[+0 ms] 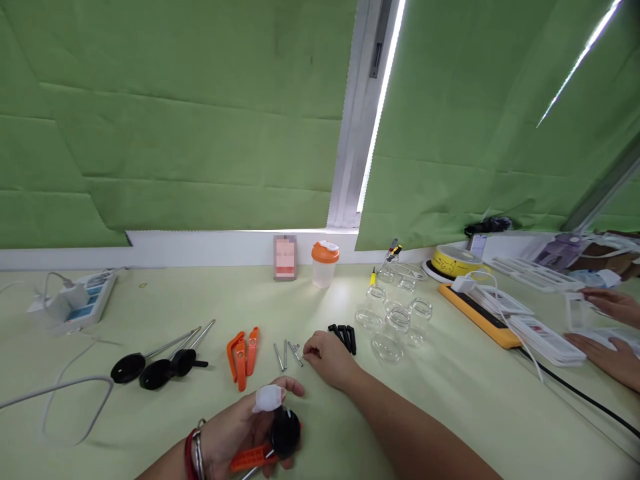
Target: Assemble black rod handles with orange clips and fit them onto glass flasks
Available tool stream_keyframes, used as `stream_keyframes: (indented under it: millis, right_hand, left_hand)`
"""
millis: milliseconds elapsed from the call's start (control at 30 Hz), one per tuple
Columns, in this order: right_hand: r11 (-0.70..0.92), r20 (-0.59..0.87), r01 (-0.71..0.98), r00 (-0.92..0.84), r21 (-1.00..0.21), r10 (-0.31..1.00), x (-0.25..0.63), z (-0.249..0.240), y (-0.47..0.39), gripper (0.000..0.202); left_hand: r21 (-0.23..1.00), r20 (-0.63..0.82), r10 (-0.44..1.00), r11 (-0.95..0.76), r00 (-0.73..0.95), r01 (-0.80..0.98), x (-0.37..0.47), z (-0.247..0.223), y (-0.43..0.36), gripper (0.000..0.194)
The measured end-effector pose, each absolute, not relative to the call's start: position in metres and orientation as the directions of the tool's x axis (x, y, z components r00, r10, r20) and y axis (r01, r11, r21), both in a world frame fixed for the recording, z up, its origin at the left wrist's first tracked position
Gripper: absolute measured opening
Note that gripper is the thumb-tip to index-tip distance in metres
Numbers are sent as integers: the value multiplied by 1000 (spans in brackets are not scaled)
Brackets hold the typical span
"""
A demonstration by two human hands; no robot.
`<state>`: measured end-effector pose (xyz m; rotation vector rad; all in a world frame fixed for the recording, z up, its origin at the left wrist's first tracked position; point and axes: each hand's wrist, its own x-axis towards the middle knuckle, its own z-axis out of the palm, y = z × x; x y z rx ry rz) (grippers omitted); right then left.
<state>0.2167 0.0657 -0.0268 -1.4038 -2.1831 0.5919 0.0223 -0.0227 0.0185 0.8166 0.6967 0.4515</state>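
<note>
My left hand [250, 427], a white wrap on one finger, holds a black round part [285, 432] with an orange piece [250, 458] and a metal rod beneath it. My right hand [327, 357] rests on the table with fingers pressed together beside short metal pins [285, 355]; whether a pin is between the fingertips is too small to tell. Just past that hand lie several black tubes [345, 338]. Orange handles [241, 357] lie left of the pins. Farther left are black round pieces on metal rods [156, 373].
Clear glass-like cups [399, 320] stand right of centre. An orange-lidded cup [325, 265] and a phone [285, 258] are at the back. Power strips [477, 315] and cables lie at both sides. Another person's hands [607, 357] are at far right.
</note>
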Motion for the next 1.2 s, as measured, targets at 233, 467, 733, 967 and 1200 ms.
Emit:
stream_keyframes:
  millis: [233,467,733,967,1200]
  right_hand:
    - [380,144,703,-372,-602,917,218,-23,65,17]
    - [357,108,697,-376,-622,920,220,-15,60,7]
    - [204,40,442,-352,-874,935,226,1,45,11]
    - [-201,-153,14,-698,-979,699,221,21,16,26]
    - [-233,-169,2,-695,-972,698,215,20,9,22]
  left_hand:
    - [803,-405,625,592,668,-67,21,15,-21,57]
    - [797,-398,621,599,675,-82,22,20,-23,56]
    - [796,-410,618,601,671,-68,23,23,-23,53]
    - [804,-365,608,588,705,-91,22,20,-22,47]
    - [814,-344,614,572,710,-100,26,25,-23,44]
